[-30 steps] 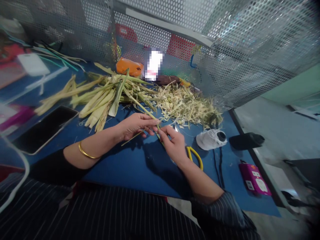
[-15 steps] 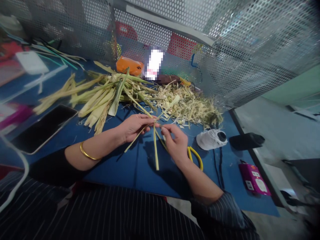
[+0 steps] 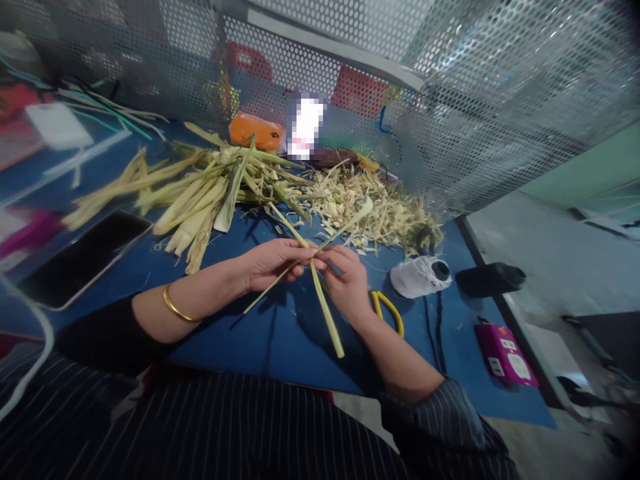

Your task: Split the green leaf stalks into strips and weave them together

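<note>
Several narrow pale-green husk strips (image 3: pixel 327 319) cross one another over the blue table. Where they meet, my left hand (image 3: pixel 275 263) pinches them from the left, a gold bangle on its wrist. Close against its fingertips, my right hand (image 3: pixel 345 277) is closed on the strips from the right. One strip points down toward me, one slants down left, and others stick up beyond the fingers. Behind the hands lie a pile of long husks (image 3: pixel 200 190) and a heap of shredded husk (image 3: pixel 375 210). The exact crossing is partly hidden by the fingers.
Yellow-handled scissors (image 3: pixel 390 312) lie beside my right wrist. Farther right are a white thread spool (image 3: pixel 420 277), a black spool (image 3: pixel 493 281) and a magenta box (image 3: pixel 507 353). A dark phone (image 3: pixel 87 257) rests at left. An orange packet (image 3: pixel 257 131) stands by the perforated metal screen (image 3: pixel 320 57).
My right hand has moved slightly left, nearer my left fingertips. The lower end of the downward strip has swung right, and the strips above the hands have shifted.
</note>
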